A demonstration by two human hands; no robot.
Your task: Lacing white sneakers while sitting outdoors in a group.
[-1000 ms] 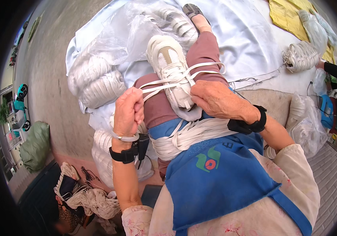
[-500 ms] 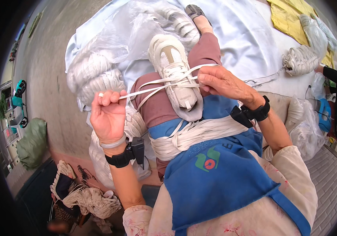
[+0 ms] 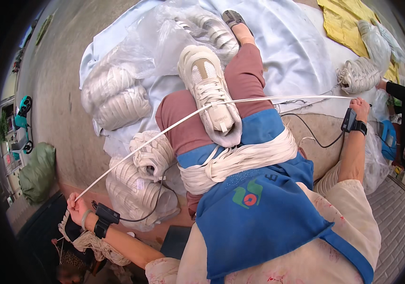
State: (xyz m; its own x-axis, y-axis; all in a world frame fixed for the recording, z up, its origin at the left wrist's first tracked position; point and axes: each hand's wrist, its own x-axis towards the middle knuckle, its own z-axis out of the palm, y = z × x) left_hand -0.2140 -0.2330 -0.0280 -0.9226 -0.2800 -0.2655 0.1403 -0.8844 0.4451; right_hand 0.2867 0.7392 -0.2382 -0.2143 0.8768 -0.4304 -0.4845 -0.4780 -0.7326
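Note:
A beige and white sneaker (image 3: 203, 72) lies on my lap, toe pointing away from me. Its pale flat shoelace (image 3: 254, 99) crosses the upper part and stretches taut to both sides. Far out at the lower left, my left hand (image 3: 76, 209) is closed on one lace end. Off to the right, my right hand (image 3: 361, 110) is closed on the other end. A thick bundle of white laces (image 3: 254, 156) is bound across my lap, over a blue apron (image 3: 268, 222).
Plastic-wrapped shoes (image 3: 122, 104) lie on a pale blue sheet (image 3: 292, 61), with more shoes (image 3: 152, 151) left of my knee. A lace heap (image 3: 100, 247) sits at lower left, a green sack (image 3: 38, 173) farther left. Another person's dark-sleeved arm (image 3: 401, 102) shows at right.
Both hands have moved apart, left hand down and leftward, right hand out to the right. The loose lace loops over the sneaker are drawn into one taut line.

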